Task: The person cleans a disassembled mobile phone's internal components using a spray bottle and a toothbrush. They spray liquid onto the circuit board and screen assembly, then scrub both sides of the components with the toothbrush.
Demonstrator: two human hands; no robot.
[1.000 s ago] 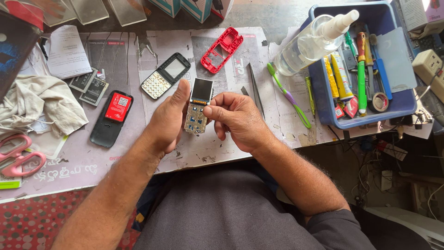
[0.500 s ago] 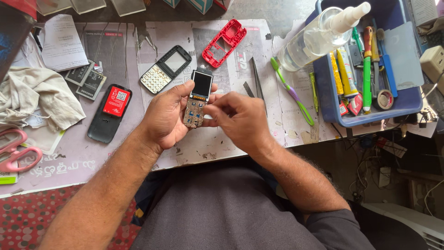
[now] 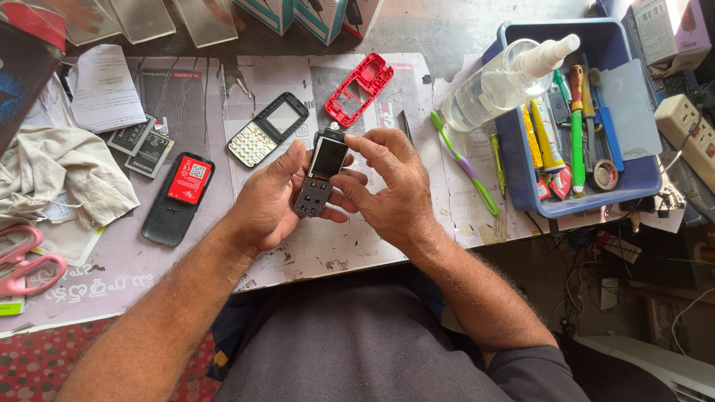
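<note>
— Phone board (image 3: 319, 179): location?
— Above the paper-covered bench (image 3: 335, 253), gripped from beneath by left hand (image 3: 264, 201).
— Right hand (image 3: 387, 190)?
— Fingers closed on the board's screen edge; red housing (image 3: 359, 89) lies beyond.

Thing: we see a bare phone board (image 3: 319, 179) with dark screen and grey keypad.
Pose: slightly tilted.
Place: just below the red phone frame (image 3: 359, 88).

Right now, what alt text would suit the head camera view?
Two bare hands, left hand and right hand, hold a bare keypad phone board above a paper-covered workbench. A red phone frame and blue tool tray lie nearby.
</note>
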